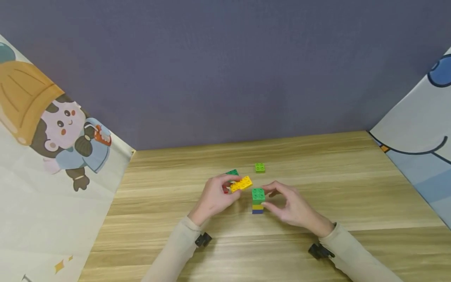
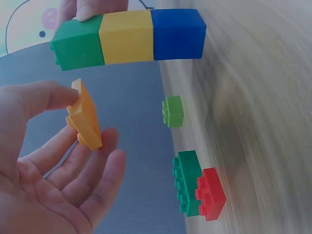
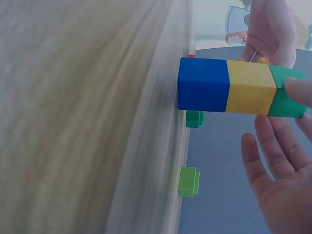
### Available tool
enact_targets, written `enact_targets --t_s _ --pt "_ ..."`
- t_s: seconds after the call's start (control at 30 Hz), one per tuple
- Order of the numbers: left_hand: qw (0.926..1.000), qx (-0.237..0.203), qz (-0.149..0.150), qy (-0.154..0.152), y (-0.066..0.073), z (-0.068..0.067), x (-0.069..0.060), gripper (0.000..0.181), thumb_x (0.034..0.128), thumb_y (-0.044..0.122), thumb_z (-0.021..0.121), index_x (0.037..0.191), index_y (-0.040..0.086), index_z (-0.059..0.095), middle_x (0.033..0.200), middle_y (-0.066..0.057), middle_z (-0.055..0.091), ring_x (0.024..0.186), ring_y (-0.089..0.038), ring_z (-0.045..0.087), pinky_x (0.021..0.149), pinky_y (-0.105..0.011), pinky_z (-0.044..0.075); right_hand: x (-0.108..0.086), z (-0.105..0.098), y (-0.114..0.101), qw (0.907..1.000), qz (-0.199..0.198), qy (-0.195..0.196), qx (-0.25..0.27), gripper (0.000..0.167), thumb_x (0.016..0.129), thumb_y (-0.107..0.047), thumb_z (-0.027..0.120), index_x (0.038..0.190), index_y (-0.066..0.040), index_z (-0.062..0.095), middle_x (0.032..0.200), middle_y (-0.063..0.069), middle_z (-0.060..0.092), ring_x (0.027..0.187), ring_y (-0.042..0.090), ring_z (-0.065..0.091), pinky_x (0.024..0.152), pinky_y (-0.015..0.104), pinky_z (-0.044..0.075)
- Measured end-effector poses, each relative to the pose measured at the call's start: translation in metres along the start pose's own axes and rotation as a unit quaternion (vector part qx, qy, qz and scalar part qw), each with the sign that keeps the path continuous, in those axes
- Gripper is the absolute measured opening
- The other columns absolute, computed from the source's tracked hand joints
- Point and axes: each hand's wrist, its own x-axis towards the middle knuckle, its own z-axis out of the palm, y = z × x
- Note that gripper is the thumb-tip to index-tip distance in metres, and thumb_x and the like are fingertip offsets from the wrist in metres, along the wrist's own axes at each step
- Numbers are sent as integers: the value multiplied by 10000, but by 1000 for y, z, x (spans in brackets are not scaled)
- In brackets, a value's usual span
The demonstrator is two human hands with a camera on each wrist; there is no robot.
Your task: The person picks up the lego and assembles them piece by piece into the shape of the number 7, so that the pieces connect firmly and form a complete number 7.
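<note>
My left hand (image 1: pixel 215 194) pinches a long yellow toy brick (image 1: pixel 242 183) between thumb and fingers, its studs showing in the head view. Just to its right stands an upright stack of three blocks. A green block (image 1: pixel 258 196) is on top, a yellow block (image 2: pixel 126 36) in the middle, a blue block (image 2: pixel 178 34) at the bottom. With thumb and a finger, my right hand (image 1: pixel 291 204) holds the green top block from the right; its other fingers are spread in the right wrist view. The yellow brick is apart from the stack.
On the wooden table (image 1: pixel 158 243), a small lime-green brick (image 1: pixel 260 168) sits beyond the stack. A longer dark green brick (image 2: pixel 187 183) and a red brick (image 2: pixel 211 194) lie side by side, partly hidden behind my left hand in the head view. A grey-blue wall (image 1: pixel 225 78) borders the back.
</note>
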Motion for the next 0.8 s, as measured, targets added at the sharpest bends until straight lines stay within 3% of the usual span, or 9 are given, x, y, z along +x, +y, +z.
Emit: enact_targets --t_s 0.23,0.5,0.8 --pt "9989 -387 263 -72 3 -3 -5 354 906 169 793 1259 156 784 1261 6 767 973 -149 686 798 -300 617 -2 0 0 9988 333 -17 349 439 870 -22 860 1268 -114 698 1191 28 780 1018 95 713 862 375 640" --pt "9957 -793 436 -179 9 -7 -10 344 908 127 798 1250 151 783 1235 30 767 1025 -152 682 854 -449 643 -1 -1 1 9986 356 8 385 460 856 -23 869 1279 -99 705 1140 15 787 991 98 717 854 392 636" --pt "9949 -718 607 -371 18 -8 -16 360 925 145 801 1283 177 773 1248 51 767 1026 -135 675 875 -397 622 -1 0 -1 9986 410 -3 344 454 868 -48 866 1296 -81 718 1122 8 797 955 137 733 842 406 637"
